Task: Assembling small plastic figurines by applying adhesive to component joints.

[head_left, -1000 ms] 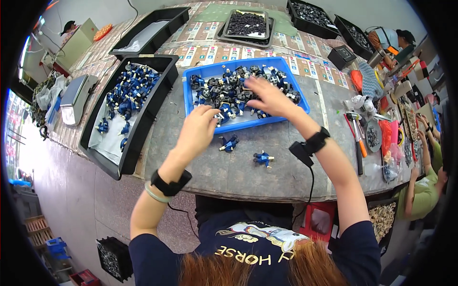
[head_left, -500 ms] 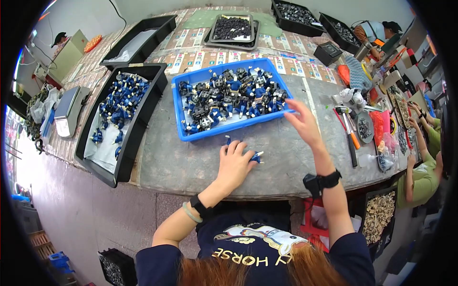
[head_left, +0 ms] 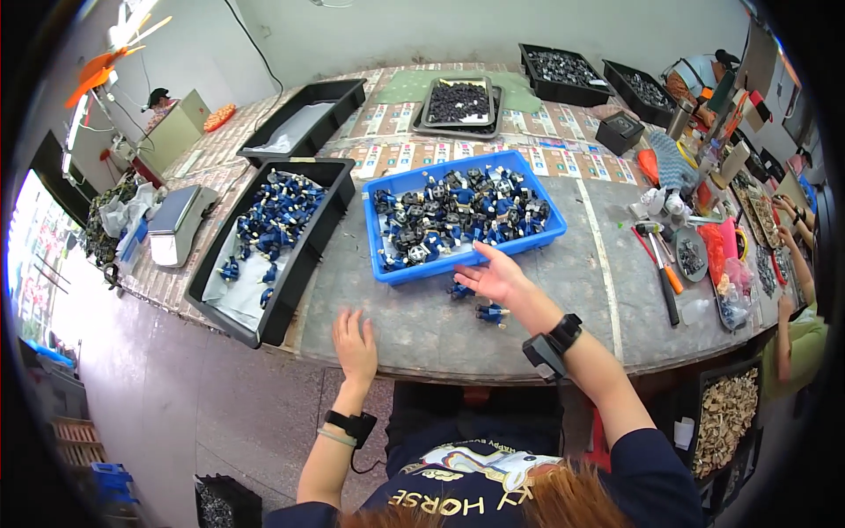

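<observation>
My left hand (head_left: 355, 345) is open above the grey table (head_left: 405, 330) near its front edge, fingers apart and holding nothing. In front of the blue tray (head_left: 407, 275), my right hand (head_left: 500, 280) is open with its fingers stretched toward the left. A small blue figure (head_left: 459, 290) lies by its fingertips, partly hidden. Another blue figure (head_left: 493, 314) rests on the table just below that hand. The blue tray holds a heap of small blue figures with black and grey parts (head_left: 462, 207).
A black tray (head_left: 304, 282) of blue figures (head_left: 280, 209) stands left, beside a scale (head_left: 180, 224). Farther back are another black tray (head_left: 352, 95) and a metal tray of dark pieces (head_left: 459, 101). Hammers (head_left: 662, 273) lie right. Co-workers' arms (head_left: 797, 264) show at far right.
My left hand has moved left, away from the loose figures. My right hand has come left and down from the tray's right corner toward them. The whole view has shifted.
</observation>
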Tool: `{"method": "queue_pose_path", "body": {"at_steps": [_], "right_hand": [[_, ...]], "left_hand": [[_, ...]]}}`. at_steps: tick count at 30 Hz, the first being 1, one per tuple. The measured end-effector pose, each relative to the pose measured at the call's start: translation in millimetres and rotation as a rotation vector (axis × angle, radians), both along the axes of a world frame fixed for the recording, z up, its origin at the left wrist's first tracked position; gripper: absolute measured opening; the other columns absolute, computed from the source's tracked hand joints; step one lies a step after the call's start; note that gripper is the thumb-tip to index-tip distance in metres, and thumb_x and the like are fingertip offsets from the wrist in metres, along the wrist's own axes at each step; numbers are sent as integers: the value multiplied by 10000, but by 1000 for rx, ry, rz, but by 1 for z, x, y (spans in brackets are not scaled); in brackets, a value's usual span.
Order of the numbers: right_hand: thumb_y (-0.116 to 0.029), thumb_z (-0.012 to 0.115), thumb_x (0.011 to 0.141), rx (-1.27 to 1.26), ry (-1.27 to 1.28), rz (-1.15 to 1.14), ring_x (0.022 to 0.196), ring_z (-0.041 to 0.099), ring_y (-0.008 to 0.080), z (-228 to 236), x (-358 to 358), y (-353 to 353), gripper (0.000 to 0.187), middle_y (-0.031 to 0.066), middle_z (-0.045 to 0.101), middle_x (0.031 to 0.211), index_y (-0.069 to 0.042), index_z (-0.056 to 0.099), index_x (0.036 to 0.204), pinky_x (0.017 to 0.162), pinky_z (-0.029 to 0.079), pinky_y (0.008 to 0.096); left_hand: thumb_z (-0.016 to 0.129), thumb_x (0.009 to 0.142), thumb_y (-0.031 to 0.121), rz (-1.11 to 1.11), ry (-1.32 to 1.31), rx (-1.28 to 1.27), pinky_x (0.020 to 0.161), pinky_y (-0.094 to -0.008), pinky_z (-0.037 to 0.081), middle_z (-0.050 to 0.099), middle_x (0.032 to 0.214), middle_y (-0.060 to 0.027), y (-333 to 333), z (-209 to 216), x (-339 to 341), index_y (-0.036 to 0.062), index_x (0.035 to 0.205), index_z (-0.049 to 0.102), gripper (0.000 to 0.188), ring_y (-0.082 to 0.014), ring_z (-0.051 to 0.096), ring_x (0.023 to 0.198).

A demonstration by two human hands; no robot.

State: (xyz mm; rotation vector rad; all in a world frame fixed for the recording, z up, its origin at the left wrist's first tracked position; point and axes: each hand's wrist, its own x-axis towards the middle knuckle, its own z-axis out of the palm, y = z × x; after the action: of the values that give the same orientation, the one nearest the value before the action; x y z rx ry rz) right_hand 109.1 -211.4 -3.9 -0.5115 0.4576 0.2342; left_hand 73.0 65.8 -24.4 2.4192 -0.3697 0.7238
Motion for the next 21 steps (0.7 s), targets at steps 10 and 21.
{"method": "queue_pose_path", "body": {"at_steps": [10,21], "right_hand": [[-203,711,682,24,340,-163,598,503,199,1,18,18,327,127,511,771,-19,483,828,393,386,214],[-83,507,709,10,398,85,1085,382,372,25,59,1,399,191,397,1169,21,416,1083,936,289,532]], "left_hand": [[532,764,121,68,-70,-5,734,-354,445,608,860,-108,2,-9,-9,29,799,599,119,-273,569,853],[536,752,156,95,-123,-77,685,-349,457,598,811,-124,11,-19,5,37,754,582,127,-268,568,803]]}}
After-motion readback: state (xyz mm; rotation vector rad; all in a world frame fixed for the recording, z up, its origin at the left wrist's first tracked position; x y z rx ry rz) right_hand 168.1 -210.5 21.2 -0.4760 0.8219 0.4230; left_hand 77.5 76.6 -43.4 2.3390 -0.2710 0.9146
